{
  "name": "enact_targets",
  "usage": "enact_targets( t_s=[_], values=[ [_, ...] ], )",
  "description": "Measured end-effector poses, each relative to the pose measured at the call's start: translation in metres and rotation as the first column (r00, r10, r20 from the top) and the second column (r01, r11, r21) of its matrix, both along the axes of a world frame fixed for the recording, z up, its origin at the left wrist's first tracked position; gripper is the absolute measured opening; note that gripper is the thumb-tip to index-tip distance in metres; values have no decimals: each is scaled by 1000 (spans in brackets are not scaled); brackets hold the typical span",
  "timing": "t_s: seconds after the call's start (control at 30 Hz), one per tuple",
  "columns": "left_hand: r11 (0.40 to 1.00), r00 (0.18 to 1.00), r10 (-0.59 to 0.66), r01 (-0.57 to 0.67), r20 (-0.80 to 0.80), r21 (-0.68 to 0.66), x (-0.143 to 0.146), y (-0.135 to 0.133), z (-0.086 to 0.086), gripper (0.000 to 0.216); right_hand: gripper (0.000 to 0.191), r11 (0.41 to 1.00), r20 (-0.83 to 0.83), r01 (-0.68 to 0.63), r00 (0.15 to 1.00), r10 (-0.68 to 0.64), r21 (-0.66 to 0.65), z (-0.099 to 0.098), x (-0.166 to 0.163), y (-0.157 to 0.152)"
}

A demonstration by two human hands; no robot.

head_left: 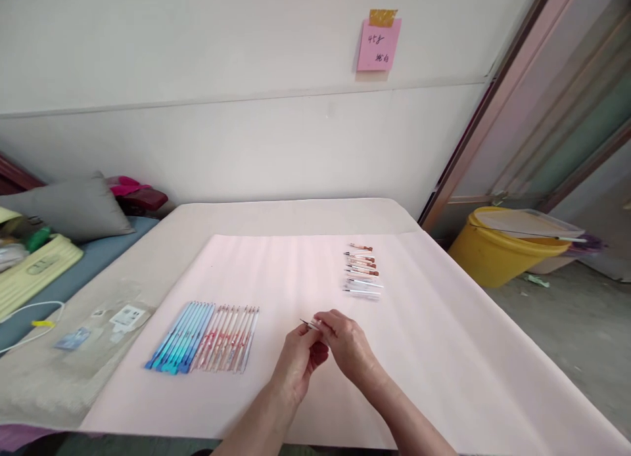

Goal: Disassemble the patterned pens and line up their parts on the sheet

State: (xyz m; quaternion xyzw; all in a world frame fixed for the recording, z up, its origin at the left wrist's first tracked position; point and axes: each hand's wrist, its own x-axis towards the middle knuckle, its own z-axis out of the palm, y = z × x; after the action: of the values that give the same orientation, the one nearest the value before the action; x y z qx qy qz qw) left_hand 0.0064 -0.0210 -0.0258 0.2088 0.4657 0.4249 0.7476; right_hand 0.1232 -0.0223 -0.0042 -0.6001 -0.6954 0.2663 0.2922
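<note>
Both of my hands meet over the pink sheet (296,265) near the table's front. My left hand (298,359) and my right hand (345,341) are closed together on one thin pen (309,324), whose dark tip pokes out to the left. A neat row of blue pens (181,338) and pink-and-white pens (231,338) lies side by side to the left of my hands. A small heap of loose pens (363,271) with brown ends lies farther back on the right.
Clear plastic packets (111,321) lie on the table's left part. A grey pillow (73,206) and a white cable (29,311) are on the bed at left. A yellow bucket (497,249) stands on the floor at right. A pink note (378,44) hangs on the wall.
</note>
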Motion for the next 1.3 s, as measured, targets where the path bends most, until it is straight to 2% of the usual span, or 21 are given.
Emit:
enact_targets(
  t_s=[0.13, 0.27, 0.37, 0.53, 0.67, 0.77, 0.9, 1.1, 1.3],
  values=[
    [999, 999, 18, -19, 42, 39, 3, -1, -1, 13, 28, 993, 158, -101, 981, 109, -60, 1, -4, -6],
    [994, 998, -23, 18, 53, 106, 1, -1, 0, 11, 41, 987, 303, -144, 939, 160, -76, -2, -2, -6],
    [993, 997, -31, 22, 73, 114, 1, 0, -3, 9, 38, 985, 401, -161, 900, 169, -53, -8, -4, -6],
    [994, 991, -80, 72, 107, 81, 2, 3, -7, 8, 35, 977, 568, -195, 815, 113, 86, -21, -5, -2],
    [995, 995, -99, 99, 0, -1, -2, 4, -4, 24, 37, 975, 666, -188, 743, 65, 116, -34, 22, 14],
    [997, 993, -75, 73, -95, -21, -9, 7, -1, 34, 39, 984, 688, -130, 726, 13, 118, -42, 57, 29],
    [998, 994, -61, 61, -93, -10, -21, 14, 1, 26, 40, 990, 699, -89, 715, -16, 113, -51, 90, 41],
    [999, 998, -53, 53, -27, -3, -30, 19, 4, 20, 41, 991, 705, -65, 708, -40, 121, -54, 96, 41],
    [999, 1000, -16, 15, 3, 44, -46, 29, 15, 18, 37, 994, 727, 37, 679, -103, 106, -36, 105, 35]
  ],
)
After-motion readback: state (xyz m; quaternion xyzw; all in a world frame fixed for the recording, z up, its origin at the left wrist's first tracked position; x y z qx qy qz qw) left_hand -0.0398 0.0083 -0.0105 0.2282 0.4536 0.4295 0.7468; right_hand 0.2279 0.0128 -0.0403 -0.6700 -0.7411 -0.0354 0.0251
